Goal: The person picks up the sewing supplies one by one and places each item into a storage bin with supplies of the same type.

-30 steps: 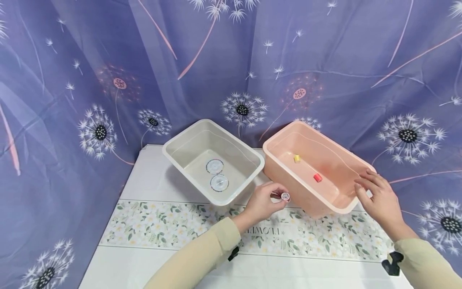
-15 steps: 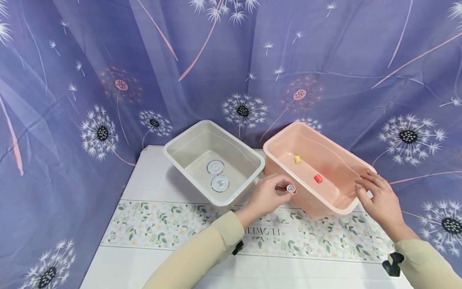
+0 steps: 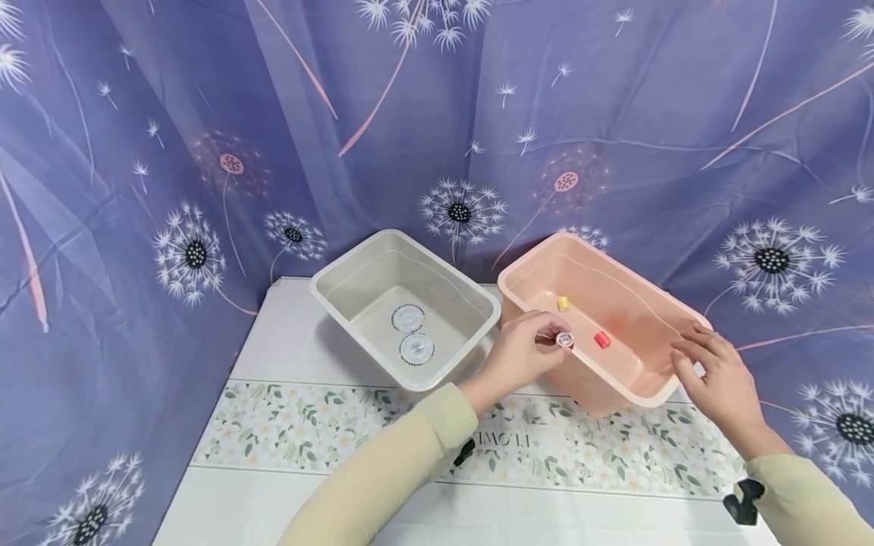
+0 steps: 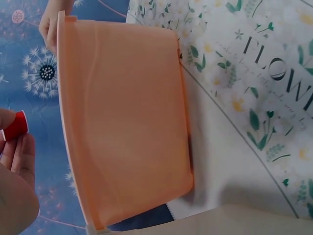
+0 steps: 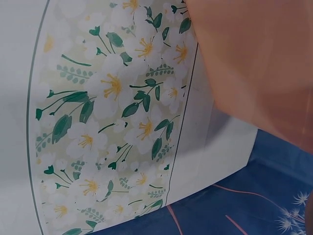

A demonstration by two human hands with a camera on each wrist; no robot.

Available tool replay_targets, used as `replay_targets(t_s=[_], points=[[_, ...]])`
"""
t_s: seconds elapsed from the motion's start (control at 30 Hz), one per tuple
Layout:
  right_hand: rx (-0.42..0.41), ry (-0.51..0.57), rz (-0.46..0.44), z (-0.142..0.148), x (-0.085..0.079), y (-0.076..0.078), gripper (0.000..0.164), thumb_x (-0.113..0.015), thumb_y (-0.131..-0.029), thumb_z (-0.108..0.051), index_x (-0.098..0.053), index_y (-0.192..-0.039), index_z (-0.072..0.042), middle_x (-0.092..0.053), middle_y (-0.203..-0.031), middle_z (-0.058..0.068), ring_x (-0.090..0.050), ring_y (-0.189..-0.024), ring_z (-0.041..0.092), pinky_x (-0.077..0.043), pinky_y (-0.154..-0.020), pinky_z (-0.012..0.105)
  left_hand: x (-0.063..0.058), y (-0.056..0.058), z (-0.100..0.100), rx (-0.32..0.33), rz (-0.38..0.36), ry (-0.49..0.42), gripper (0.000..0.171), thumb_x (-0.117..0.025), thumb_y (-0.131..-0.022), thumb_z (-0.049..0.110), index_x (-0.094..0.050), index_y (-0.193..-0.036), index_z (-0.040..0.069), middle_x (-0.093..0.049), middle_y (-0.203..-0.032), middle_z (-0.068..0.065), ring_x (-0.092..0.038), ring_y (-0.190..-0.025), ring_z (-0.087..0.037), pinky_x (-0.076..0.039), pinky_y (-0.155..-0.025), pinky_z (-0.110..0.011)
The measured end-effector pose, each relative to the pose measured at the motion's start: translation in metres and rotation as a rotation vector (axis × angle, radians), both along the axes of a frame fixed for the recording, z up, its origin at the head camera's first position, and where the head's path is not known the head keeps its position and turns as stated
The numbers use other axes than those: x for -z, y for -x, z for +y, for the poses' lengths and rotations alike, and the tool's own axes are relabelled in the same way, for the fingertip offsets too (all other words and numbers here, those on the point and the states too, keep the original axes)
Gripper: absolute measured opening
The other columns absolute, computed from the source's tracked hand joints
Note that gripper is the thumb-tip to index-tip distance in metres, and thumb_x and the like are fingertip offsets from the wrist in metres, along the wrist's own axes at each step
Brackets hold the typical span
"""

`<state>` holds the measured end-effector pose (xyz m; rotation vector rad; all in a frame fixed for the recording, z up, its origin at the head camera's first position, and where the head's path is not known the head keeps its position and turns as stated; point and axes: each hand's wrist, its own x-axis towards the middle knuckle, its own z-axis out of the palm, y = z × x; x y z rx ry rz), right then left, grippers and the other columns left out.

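My left hand [image 3: 520, 350] pinches a small red thread spool [image 4: 16, 126] between thumb and fingertips, at the near left rim of the pink basin [image 3: 601, 375]. The spool's pale end faces up in the head view. Inside this basin a yellow spool [image 3: 563, 303] and a red spool [image 3: 602, 339] lie apart on the floor. My right hand [image 3: 720, 379] rests at the basin's right end, its loosely bent fingers reaching over the rim. The right wrist view shows mostly the table and the basin's outer wall.
A grey basin [image 3: 355, 334] stands left of the pink one, with two clear round discs edged with small beads [image 3: 416, 349] in it. Both stand on a white table with a floral band [image 3: 287, 425]. A purple dandelion curtain [image 3: 382, 114] hangs behind.
My left hand has moved right and away from me with the spool, from beside the pink basin up to its rim. The right hand has stayed put.
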<state>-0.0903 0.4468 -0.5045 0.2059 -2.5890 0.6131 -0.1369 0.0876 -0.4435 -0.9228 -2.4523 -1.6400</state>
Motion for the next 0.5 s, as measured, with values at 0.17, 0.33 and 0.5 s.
replay_targets(t_s=[0.17,0.33,0.5], points=[[0.000,0.005,0.001,-0.001,0.000,0.000,0.034,-0.065,-0.104,-0.021,-0.074,-0.123,0.005,-0.063,-0.141,0.028,-0.048,-0.143,0.047,-0.030,-0.130,0.051,-0.004,0.007,0.005,-0.025,0.018,0.031,0.026,-0.084,-0.088,0.003,-0.075,-0.111,0.011,-0.073,-0.108,0.002,-0.064,-0.099,0.005,-0.052,-0.089,-0.004],[-0.001,0.014,-0.004,0.000,0.000,-0.002,0.033,-0.064,-0.104,-0.021,-0.074,-0.122,0.005,-0.062,-0.141,0.029,-0.046,-0.146,0.045,-0.029,-0.129,0.053,-0.010,0.015,0.009,-0.033,0.059,0.057,0.024,-0.084,-0.089,0.004,-0.075,-0.110,0.010,-0.072,-0.107,0.001,-0.064,-0.099,0.002,-0.051,-0.088,-0.003],[-0.005,0.016,-0.005,0.000,0.001,-0.002,0.033,-0.064,-0.104,-0.021,-0.074,-0.122,0.005,-0.062,-0.141,0.029,-0.045,-0.147,0.045,-0.029,-0.130,0.053,-0.016,0.024,0.011,-0.043,0.115,0.109,0.023,-0.084,-0.089,0.007,-0.075,-0.110,0.011,-0.073,-0.105,0.000,-0.064,-0.098,-0.005,-0.047,-0.089,-0.003]])
